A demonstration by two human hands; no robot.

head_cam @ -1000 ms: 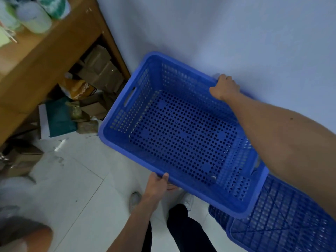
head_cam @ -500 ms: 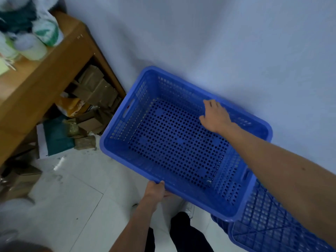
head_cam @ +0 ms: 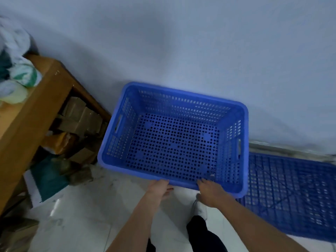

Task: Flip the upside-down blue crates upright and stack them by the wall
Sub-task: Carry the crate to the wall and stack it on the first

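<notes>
An upright blue perforated crate [head_cam: 174,150] stands open side up against the pale wall [head_cam: 200,51]. My left hand [head_cam: 160,188] grips its near rim from below, left of centre. On the same near rim, further right, rests my right hand [head_cam: 209,191], fingers over the edge. A second blue crate [head_cam: 291,193] lies upside down on the floor to the right, its ribbed bottom facing up, partly under the first crate's right end.
A wooden table [head_cam: 31,128] stands at the left with bags on top and cardboard boxes [head_cam: 78,115] and a teal package [head_cam: 47,179] underneath. White tiled floor [head_cam: 81,215] lies in front. My legs and shoes show at the bottom centre.
The crate has moved back against the wall and sits level. My right hand left the far rim and came to the near rim beside my left hand.
</notes>
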